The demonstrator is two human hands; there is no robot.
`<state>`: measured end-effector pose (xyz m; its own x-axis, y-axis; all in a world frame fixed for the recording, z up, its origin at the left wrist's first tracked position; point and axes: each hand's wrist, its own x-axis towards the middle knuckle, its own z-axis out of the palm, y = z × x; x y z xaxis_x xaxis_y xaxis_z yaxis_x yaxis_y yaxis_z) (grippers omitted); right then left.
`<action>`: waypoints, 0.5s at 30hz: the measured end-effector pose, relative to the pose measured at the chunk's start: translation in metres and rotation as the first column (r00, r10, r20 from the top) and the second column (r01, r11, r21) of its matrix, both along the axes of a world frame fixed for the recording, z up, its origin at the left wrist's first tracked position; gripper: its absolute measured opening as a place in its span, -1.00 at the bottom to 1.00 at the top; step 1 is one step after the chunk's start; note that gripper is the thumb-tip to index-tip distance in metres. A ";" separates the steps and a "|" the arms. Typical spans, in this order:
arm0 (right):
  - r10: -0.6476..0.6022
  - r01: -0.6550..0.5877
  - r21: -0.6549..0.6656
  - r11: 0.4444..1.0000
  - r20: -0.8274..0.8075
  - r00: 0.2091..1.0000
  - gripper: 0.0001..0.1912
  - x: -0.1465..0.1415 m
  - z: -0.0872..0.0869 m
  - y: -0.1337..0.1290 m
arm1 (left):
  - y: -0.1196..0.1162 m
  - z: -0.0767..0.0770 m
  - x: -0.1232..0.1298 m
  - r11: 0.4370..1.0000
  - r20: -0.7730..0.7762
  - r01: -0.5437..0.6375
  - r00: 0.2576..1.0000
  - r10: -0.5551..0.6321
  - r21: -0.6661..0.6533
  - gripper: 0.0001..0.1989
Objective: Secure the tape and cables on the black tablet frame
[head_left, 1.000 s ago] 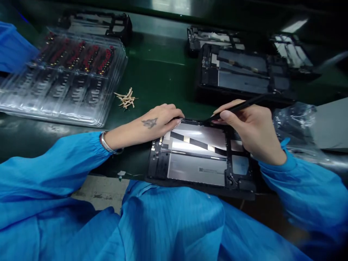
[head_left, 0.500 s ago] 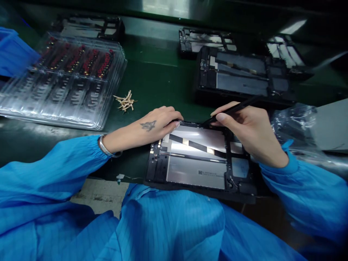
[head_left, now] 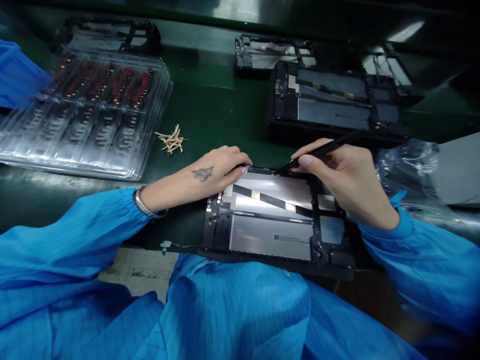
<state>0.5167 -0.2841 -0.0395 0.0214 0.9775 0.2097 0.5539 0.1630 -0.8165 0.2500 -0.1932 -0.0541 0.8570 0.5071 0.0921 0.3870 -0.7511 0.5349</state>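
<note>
An opened tablet (head_left: pixel 270 240) lies face down at the table's front edge, showing a silvery panel, a black frame and a dark diagonal flex cable (head_left: pixel 272 201). My left hand (head_left: pixel 215 170) grips its far left edge, thumb on the near side and fingers over the rim. In my right hand (head_left: pixel 337 167) are black tweezers (head_left: pixel 330 146), pinched between thumb and fingers. Their tip meets the tablet's far edge, right of my left fingers. Whether the tip holds anything is too small to tell.
Clear plastic trays (head_left: pixel 150 135) with red and black parts are stacked at left, beside a blue bin (head_left: pixel 18 75). A pile of pale strips (head_left: pixel 172 140) lies nearby. Behind stand more opened tablets (head_left: pixel 330 100), stacked. Crumpled clear plastic (head_left: pixel 407 165) is at right.
The view has shifted slightly, so the trays and rear tablets appear a little further left. Both hands and the tweezers keep nearly the same place on the tablet.
</note>
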 end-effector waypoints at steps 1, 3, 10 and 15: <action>-0.002 0.002 -0.004 1.000 -0.017 1.000 -0.73 0.000 -0.001 0.000 | 0.000 -0.001 0.000 1.000 0.004 -0.004 1.000 0.004 0.007 -0.72; -0.020 0.019 -0.009 1.000 -0.075 0.997 -0.72 -0.001 -0.002 -0.001 | 0.001 -0.002 -0.001 1.000 -0.004 -0.007 1.000 0.007 0.024 -0.71; -0.061 0.060 -0.007 0.998 -0.076 0.995 -0.75 -0.001 -0.006 -0.002 | 0.000 -0.004 -0.003 0.997 -0.050 0.037 0.998 -0.033 0.069 -0.64; -0.021 0.021 0.027 0.999 0.001 1.000 -0.76 -0.001 -0.006 -0.003 | 0.001 -0.006 -0.002 0.996 -0.061 0.029 0.998 -0.024 0.086 -0.63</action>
